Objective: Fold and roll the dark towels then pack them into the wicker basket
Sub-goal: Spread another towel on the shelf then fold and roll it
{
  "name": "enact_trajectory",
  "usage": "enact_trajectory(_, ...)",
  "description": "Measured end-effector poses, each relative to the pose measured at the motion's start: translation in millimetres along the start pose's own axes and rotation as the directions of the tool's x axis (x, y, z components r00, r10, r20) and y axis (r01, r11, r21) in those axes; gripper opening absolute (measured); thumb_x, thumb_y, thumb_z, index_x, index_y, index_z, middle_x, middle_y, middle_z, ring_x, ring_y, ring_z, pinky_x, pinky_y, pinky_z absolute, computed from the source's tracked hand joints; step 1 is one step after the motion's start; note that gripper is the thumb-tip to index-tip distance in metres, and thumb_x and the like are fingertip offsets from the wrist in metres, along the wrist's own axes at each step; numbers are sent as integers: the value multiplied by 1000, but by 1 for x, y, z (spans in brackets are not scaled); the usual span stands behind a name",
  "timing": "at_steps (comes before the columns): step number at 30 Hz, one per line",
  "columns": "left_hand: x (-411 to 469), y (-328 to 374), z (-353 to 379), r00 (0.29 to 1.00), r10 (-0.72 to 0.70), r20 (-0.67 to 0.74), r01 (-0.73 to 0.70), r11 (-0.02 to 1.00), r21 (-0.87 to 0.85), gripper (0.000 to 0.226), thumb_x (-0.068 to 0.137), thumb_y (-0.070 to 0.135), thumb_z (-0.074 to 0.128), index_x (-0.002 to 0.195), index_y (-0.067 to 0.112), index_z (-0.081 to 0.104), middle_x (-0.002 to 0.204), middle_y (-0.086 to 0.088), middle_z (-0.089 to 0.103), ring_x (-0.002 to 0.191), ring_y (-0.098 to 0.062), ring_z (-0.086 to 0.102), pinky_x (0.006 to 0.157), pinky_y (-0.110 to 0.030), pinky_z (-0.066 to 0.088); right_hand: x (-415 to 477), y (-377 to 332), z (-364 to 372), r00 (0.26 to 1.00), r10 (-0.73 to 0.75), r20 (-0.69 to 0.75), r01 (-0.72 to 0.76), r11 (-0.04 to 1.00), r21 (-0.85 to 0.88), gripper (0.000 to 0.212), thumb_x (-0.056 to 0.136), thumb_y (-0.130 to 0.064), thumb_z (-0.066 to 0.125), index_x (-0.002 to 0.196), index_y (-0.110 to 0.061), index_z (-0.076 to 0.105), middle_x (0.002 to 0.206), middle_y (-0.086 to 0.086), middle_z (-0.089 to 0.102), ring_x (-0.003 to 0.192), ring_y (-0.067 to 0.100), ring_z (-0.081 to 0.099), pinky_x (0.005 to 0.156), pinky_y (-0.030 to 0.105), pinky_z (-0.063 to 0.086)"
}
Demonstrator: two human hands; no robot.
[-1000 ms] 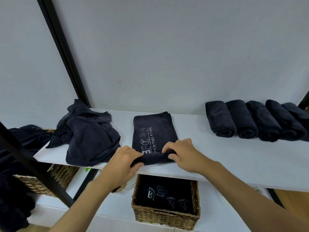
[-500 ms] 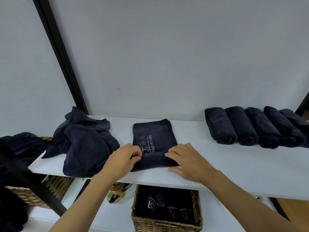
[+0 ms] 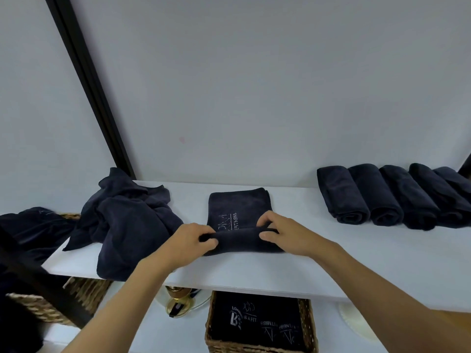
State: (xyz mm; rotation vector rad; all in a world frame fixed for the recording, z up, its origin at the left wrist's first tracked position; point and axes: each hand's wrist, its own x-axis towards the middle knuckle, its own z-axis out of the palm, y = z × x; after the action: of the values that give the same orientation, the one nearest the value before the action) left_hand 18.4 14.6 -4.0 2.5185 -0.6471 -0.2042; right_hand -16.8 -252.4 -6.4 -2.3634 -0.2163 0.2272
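Observation:
A folded dark towel [image 3: 238, 207] with pale lettering lies flat on the white shelf [image 3: 356, 258], its near end wound into a short roll. My left hand [image 3: 190, 240] pinches the roll's left end and my right hand [image 3: 283, 233] pinches its right end. Several finished dark rolls [image 3: 382, 197] line the shelf at the right. A loose heap of dark towels [image 3: 132, 220] sits at the left. Below the shelf stands a wicker basket [image 3: 309, 324] with folded dark towels inside.
A second wicker basket [image 3: 84, 289], draped with dark cloth, stands at the lower left beside a black diagonal bar [image 3: 86, 80]. A gold-coloured object [image 3: 178, 301] lies under the shelf edge. A pale round plate [image 3: 356, 324] shows at the lower right.
Both hands have rolled the towel's near end further away from me, so the roll is thicker and covers more of the lettering. The camera view has tilted slightly.

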Motion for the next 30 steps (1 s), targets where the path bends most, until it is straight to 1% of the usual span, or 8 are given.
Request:
enact_trajectory(5,17,-5,3,993,-96,67,104,986,-132,8,98,32,48,96,30,55,93,2,66,83,-14,60,73,-24,47,2,6,8,953,-183,-241,112,953,-282,10,96,-31,58,104,-27,63,104,-8,62,92,13,57,87,33,46)
enact_trajectory(8,20,-7,6,994,-103,43,108,986,-125,6,99,33,47,98,29,52,95,1,65,84,-15,60,75,-26,49,3,15,19,842,-463,-276,191,735,-651,19,89,-12,66,106,-21,70,98,-5,62,83,17,56,73,29,41)
enact_trajectory(11,23,-8,4,996,-64,-60,64,998,-11,14,98,32,53,104,24,63,101,1,61,86,-12,59,76,-22,47,1,23,28,767,-606,-209,262,593,-761,35,79,-2,70,108,-20,69,94,-4,63,80,16,56,70,28,41)
enact_trajectory(16,16,-6,14,856,295,-426,-129,918,375,3,88,19,70,89,20,67,86,6,60,76,-15,52,68,-30,48,-1,25,23,846,-506,-165,237,636,-735,42,84,-42,66,121,-24,61,115,-7,62,102,13,58,85,32,46)
enact_trajectory(19,12,-14,24,795,503,-338,-270,793,546,18,81,29,74,91,15,71,91,3,66,79,-18,59,71,-34,53,6,17,18,911,-378,-163,202,755,-624,37,93,-37,59,128,-28,54,124,-12,57,109,12,53,98,32,34)
enact_trajectory(22,13,-20,24,861,448,-242,-235,771,592,52,66,39,86,107,15,67,105,1,68,90,-19,65,79,-34,54,11,5,11,948,-249,-196,149,896,-418,27,97,-32,53,124,-31,48,118,-14,58,99,10,46,102,35,30)
enact_trajectory(26,17,-12,21,898,372,-237,-204,827,524,43,67,30,78,106,17,66,96,3,68,82,-18,62,77,-32,52,11,1,2,990,-87,-106,63,974,-217,26,98,-28,52,120,-36,42,118,-14,59,104,18,39,92,32,36)
enact_trajectory(30,16,1,9,963,221,-154,-176,949,262,26,83,37,60,104,24,65,92,11,66,82,-9,57,76,-21,45,6,6,-11,1000,-5,-25,6,999,47,13,93,-30,58,98,-41,51,103,-18,68,97,16,58,79,31,49)
